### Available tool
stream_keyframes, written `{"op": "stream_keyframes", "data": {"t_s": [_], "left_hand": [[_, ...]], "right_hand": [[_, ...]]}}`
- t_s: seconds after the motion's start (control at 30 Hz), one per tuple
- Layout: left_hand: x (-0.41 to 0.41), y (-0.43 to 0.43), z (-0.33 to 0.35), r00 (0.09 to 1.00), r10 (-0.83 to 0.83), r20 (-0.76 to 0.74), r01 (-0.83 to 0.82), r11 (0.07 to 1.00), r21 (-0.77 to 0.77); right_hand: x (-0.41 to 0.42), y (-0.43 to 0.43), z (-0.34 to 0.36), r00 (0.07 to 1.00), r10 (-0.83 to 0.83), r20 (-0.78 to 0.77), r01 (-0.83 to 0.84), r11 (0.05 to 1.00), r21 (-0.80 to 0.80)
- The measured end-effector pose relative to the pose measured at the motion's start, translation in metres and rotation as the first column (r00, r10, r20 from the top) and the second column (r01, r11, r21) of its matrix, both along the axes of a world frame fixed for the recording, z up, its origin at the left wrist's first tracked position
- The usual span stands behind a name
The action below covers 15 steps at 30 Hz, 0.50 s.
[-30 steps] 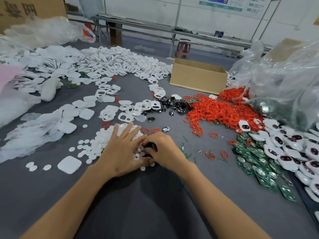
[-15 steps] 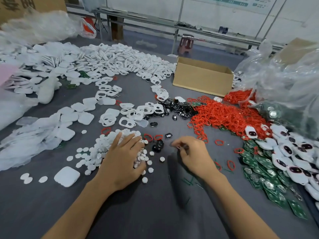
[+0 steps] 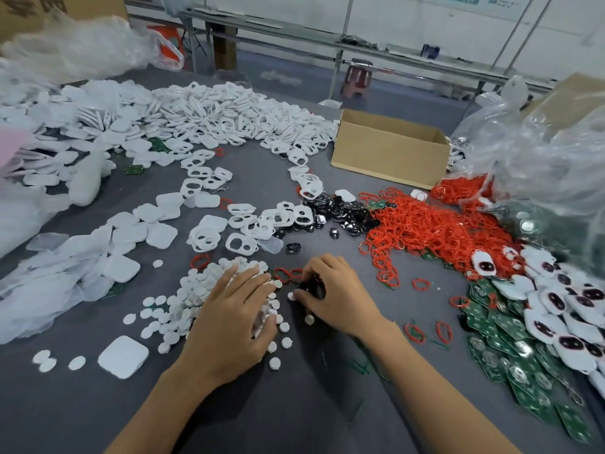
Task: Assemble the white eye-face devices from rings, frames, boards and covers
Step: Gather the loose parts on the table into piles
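Grey table, near edge, middle.

- Left hand: palm down on the heap of white discs, fingers spread and nearly straight, gripping nothing.
- Right hand: just beside the left, fingers and thumb curled round a small black part. The part is mostly hidden; cannot tell whether it touches the table.
- Red rings: big heap toward the right edge, with a few loose ones just beyond the fingertips of both hands.
- Green circuit boards: spread along the right edge, overlapping.
- Finished white eye-face devices: piled on and beside the boards at the right edge.
- White two-hole frames: a small cluster at table centre, beyond the discs, and a large drift of them toward the far edge.
- White square covers: left of the centre frames, with one lying alone near the left wrist.
- Glossy black parts: heap between the frames and the rings.
- Open cardboard box: near the far edge.
- Clear plastic bags: far right corner.
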<state>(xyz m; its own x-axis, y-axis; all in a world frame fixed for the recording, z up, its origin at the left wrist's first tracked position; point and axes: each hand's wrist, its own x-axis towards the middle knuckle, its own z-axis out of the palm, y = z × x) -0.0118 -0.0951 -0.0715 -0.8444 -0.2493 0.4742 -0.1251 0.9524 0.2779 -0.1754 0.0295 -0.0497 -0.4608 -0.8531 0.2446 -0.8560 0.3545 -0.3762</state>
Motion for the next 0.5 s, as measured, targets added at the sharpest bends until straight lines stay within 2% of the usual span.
{"op": "stream_keyframes", "data": {"t_s": [0.17,0.3,0.37,0.43,0.5], "left_hand": [[0.001,0.000,0.001,1.000,-0.018,-0.016,0.018,0.999,0.030],[-0.006,-0.006,0.006,0.976,0.006,-0.217,0.049,0.967,0.250],[-0.023,-0.012,0.014,0.960,0.041,-0.277,0.047,0.951,0.305],[-0.054,-0.024,0.024,0.963,0.079,-0.257,0.007,0.948,0.317],[-0.094,-0.039,0.032,0.981,0.116,-0.157,-0.060,0.945,0.322]], "right_hand": [[-0.006,0.009,0.001,0.994,0.108,-0.011,-0.108,0.994,0.012],[-0.005,0.008,0.000,0.980,0.159,-0.118,-0.157,0.987,0.029],[-0.004,0.008,0.001,0.974,0.179,-0.137,-0.175,0.984,0.042],[-0.005,0.014,0.003,0.977,0.180,-0.116,-0.173,0.983,0.065],[-0.007,0.025,0.005,0.980,0.181,-0.087,-0.172,0.980,0.097]]}}
